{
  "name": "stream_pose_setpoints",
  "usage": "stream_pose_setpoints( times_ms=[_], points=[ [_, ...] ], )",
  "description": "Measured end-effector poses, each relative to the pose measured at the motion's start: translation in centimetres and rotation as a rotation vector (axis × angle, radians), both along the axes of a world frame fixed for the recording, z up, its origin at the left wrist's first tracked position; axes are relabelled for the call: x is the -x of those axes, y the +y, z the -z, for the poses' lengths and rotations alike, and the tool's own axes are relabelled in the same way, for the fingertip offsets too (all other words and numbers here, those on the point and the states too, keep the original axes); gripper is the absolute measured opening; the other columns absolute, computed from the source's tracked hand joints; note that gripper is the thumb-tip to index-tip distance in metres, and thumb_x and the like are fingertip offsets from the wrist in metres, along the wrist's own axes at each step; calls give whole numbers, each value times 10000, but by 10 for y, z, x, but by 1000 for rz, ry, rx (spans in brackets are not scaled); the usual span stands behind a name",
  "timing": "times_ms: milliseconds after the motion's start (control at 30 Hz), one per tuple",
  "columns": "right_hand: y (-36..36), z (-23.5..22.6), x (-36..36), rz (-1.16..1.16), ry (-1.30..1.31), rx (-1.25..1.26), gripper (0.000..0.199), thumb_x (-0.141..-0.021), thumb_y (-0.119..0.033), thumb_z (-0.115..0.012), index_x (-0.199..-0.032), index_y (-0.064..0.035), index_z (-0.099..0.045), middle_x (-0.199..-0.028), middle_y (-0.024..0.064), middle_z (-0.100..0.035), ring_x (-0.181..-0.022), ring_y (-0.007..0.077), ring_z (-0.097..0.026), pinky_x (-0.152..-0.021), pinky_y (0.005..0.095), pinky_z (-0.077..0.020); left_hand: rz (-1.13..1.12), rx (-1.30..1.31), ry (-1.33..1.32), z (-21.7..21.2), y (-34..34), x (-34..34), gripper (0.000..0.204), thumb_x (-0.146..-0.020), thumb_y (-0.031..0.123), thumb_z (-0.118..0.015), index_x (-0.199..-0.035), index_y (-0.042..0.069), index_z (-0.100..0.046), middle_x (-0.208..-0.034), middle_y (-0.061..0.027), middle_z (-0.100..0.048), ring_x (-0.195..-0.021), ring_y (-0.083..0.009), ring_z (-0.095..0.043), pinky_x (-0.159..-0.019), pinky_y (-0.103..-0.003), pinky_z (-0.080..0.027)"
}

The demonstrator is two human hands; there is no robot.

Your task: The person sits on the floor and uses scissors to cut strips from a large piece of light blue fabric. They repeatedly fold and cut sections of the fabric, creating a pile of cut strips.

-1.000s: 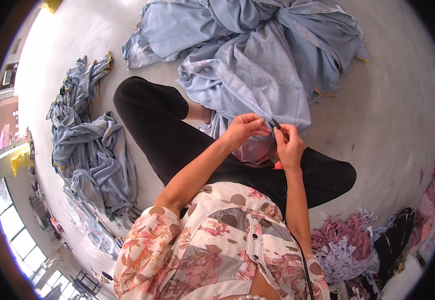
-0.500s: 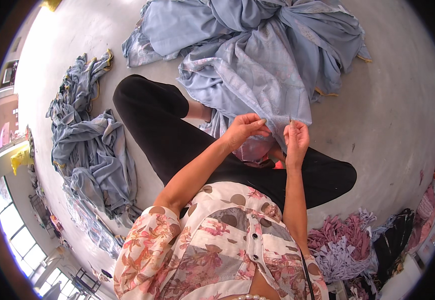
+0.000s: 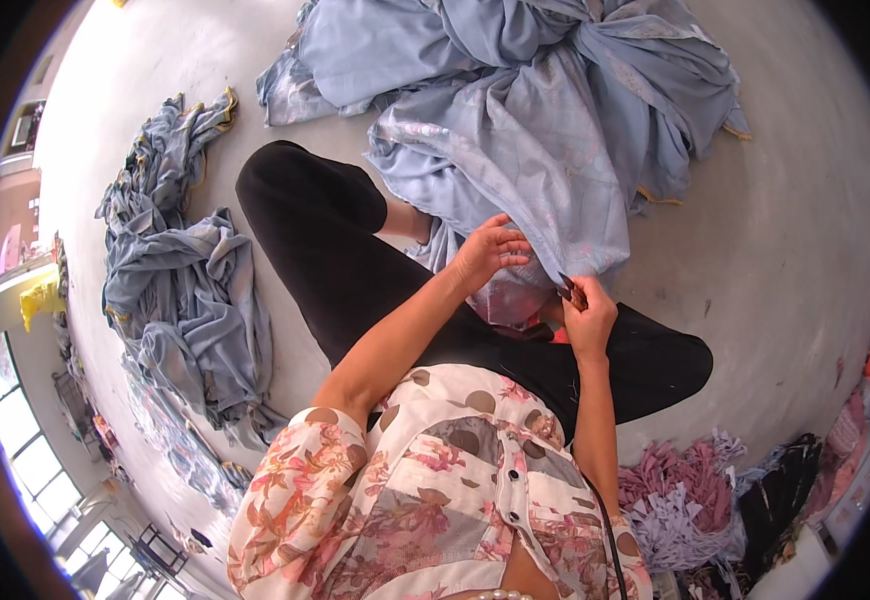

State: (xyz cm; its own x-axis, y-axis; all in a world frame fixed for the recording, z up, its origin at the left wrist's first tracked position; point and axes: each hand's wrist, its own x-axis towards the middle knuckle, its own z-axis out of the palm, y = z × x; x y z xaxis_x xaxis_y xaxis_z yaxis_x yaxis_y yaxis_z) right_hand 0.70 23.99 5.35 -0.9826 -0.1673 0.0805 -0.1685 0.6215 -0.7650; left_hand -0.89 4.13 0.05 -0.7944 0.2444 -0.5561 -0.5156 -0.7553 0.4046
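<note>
On the grey floor (image 3: pixel 795 230), a blue cloth (image 3: pixel 550 140) reaches a seated person's lap

Between two bent knees in black trousers (image 3: pixel 300 235), the near end of the blue cloth comes in towards the sitter, while its broad, bunched bulk lies out in front. Its long axis runs from that far heap towards the body; one folded edge slants down from the sitter's left to the right, finishing at the right-hand fingertips.

There, the right hand (image 3: pixel 590 318) is clamped around a small dark tool (image 3: pixel 577 296), mostly hidden by the fingers. What shows of the dark tool points away from the sitter and a little to the left, its tip just at the cloth; whether those fingers pinch the fabric too, I can't tell. The left hand (image 3: pixel 492 256) hangs beside the slanting edge, its fingers apart and loosely curved, the palm turned towards the right hand.

Off to the sitter's left, a second pile of blue-grey fabric (image 3: pixel 185 270) with yellow edging stretches lengthwise past the knee and hip. By the right hip sits a heap of mauve and lavender strips (image 3: pixel 680 495), with some black fabric (image 3: pixel 780 490) beside it.
</note>
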Motion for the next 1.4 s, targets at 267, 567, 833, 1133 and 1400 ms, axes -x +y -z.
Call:
stream_pose_setpoints(
  times_ms=[267,567,833,1133,1400],
  points=[
    [24,-6,-19,-76,62,-58,261,-608,103,-581,-807,-65,-576,-622,84,-484,-536,244,-520,-487,327,-401,115,-17,-190,3,3,3,338,-911,326,-414,-1068,44,-514,-993,-120,-593,-887,-235,-580,-763,-382,-478],
    [38,-2,-20,-55,71,-98,263,-598,90,-593,-804,-73,-579,-641,73,-512,-547,242,-527,-504,335,-415,-13,-108,12,-7,7,-5,404,-920,325,-409,-1188,25,-446,-1129,-197,-559,-1022,-318,-560,-847,-432,-469],
    [13,-18,-5,41,-41,-13,181,-776,-121,-629,-917,-46,-542,-649,56,-546,-575,201,-556,-543,305,-437,-30,-38,109,-9,-2,1,445,-917,359,-406,-1214,26,-409,-1147,-214,-547,-1008,-340,-573,-824,-432,-494],
    [-8,-5,4,40,34,-48,242,-773,-218,-679,-892,-49,-553,-671,67,-577,-573,218,-566,-530,325,-447,-76,-61,53,-9,-6,-1,422,-929,355,-377,-1187,24,-423,-1127,-227,-554,-992,-355,-578,-799,-460,-500],
    [-20,4,6,85,46,-20,247,-772,-230,-682,-883,-49,-556,-677,83,-601,-580,236,-587,-524,334,-452,-125,-133,19,-7,-4,-3,366,-925,338,-405,-1116,30,-455,-1095,-239,-560,-950,-365,-591,-795,-485,-499]
  ],
)
